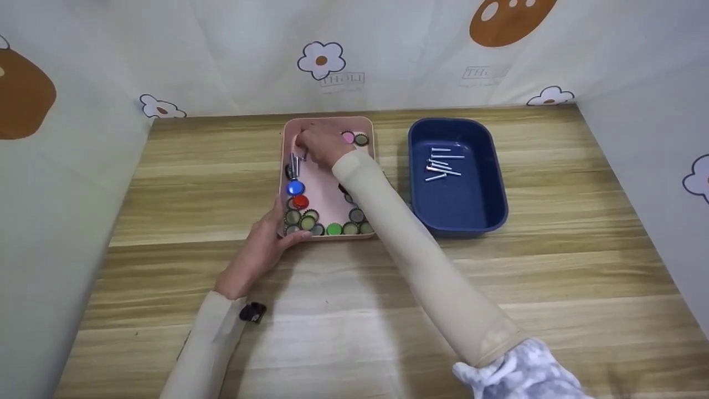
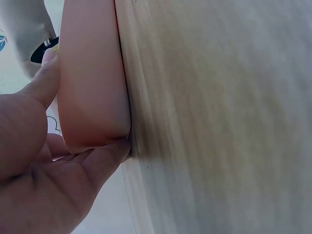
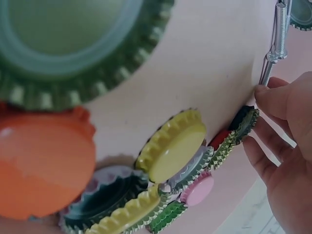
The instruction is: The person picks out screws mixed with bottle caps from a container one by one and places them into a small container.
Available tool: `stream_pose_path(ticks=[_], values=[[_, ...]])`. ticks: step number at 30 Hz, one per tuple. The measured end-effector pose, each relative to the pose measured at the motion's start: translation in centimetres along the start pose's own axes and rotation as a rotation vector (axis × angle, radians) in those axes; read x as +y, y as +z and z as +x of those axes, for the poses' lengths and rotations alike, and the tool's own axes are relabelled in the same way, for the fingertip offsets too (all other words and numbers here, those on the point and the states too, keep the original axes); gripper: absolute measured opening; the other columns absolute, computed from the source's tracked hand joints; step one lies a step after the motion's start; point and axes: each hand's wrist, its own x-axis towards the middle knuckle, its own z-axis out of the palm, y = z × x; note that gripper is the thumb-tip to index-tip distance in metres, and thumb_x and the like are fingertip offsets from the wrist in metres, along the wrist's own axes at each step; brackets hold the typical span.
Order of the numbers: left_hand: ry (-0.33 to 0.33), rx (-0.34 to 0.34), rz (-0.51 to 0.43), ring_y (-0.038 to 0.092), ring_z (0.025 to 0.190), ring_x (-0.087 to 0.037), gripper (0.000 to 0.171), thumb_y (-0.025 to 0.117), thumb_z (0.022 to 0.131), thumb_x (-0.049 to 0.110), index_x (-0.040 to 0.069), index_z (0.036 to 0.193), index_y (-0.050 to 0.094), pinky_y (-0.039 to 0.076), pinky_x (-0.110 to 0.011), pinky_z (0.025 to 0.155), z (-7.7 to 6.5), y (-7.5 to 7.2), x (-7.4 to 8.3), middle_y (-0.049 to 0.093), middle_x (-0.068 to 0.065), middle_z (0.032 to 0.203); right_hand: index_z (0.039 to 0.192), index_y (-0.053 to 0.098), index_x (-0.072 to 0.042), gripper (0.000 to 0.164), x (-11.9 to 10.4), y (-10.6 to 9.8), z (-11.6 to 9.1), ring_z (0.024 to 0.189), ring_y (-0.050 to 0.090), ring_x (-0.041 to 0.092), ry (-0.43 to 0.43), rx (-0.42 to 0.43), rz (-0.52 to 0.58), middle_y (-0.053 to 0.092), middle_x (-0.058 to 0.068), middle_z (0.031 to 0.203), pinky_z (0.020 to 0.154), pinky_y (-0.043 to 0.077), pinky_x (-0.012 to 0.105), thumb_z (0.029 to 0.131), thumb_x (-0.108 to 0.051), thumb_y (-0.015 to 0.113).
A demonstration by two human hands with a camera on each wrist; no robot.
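My left hand (image 1: pixel 257 249) holds the near left corner of a pink tray (image 1: pixel 320 180), its thumb at the near rim. In the left wrist view, fingers (image 2: pixel 105 158) curl against the tray's side. My right hand (image 1: pixel 325 145) reaches into the tray's far left part. In the right wrist view, its thumb and forefinger pinch the end of a silver screw (image 3: pixel 265 73), beside other screws (image 3: pixel 280 34). Bottle caps lie along the tray's edges, among them a blue cap (image 1: pixel 295 188), a red cap (image 1: pixel 301 201) and a green cap (image 1: pixel 334 229).
To the right of the pink tray stands a dark blue tray (image 1: pixel 460 208) with several silver screws (image 1: pixel 440 166) in it. Both stand on a wood-grain table (image 1: pixel 554 266). A patterned curtain (image 1: pixel 388 50) closes off the back and sides.
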Motion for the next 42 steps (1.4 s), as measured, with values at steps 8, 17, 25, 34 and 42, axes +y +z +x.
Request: stream_pose_path(ticks=[8,17,25,34,42], values=[[0.070,0.036,0.010,0.040,0.147,-0.031,0.103,0.074,0.091,0.028,0.013,0.162,0.000,0.031,-0.048,0.123,0.1,0.2,0.1,0.037,-0.018,0.160,0.114,0.075,-0.009,0.027,0.5,-0.3,-0.2,0.112,0.062,0.023,-0.034,0.103,-0.011,0.069,0.008,0.120,0.100,0.053,0.032,0.094,0.001,0.060],[0.007,-0.001,-0.015,0.030,0.152,-0.027,0.103,0.070,0.094,0.033,0.017,0.162,-0.005,0.024,-0.047,0.126,0.3,0.3,0.2,0.024,-0.011,0.167,0.104,0.076,-0.006,0.013,0.9,-0.2,-0.3,0.105,0.063,0.022,-0.037,0.102,0.032,0.072,0.008,0.111,0.094,0.054,0.032,0.096,-0.007,0.065],[0.036,0.008,-0.009,0.034,0.150,-0.027,0.103,0.071,0.093,0.032,0.018,0.162,-0.004,0.027,-0.048,0.125,0.1,0.3,0.1,0.029,-0.011,0.165,0.102,0.074,-0.006,0.014,1.1,-0.1,-0.3,0.102,0.064,0.024,-0.049,0.085,0.004,0.071,0.009,0.110,0.089,0.055,0.032,0.095,-0.002,0.062],[0.039,0.020,0.020,0.035,0.149,-0.030,0.103,0.072,0.092,0.031,0.013,0.162,-0.001,0.028,-0.049,0.125,0.1,0.2,0.0,0.032,-0.016,0.163,0.107,0.071,-0.008,0.013,1.3,-0.8,-0.3,0.108,0.059,0.025,-0.054,0.055,-0.072,0.069,0.008,0.116,0.099,0.049,0.037,0.096,-0.009,0.064],[0.028,0.013,0.020,0.033,0.150,-0.030,0.103,0.072,0.092,0.030,0.015,0.162,-0.003,0.026,-0.049,0.125,0.1,0.1,0.0,0.030,-0.015,0.164,0.111,0.071,-0.009,0.017,1.8,-2.1,-0.8,0.099,0.060,0.025,-0.046,0.024,-0.019,0.072,0.007,0.113,0.090,0.052,0.037,0.099,-0.011,0.058]])
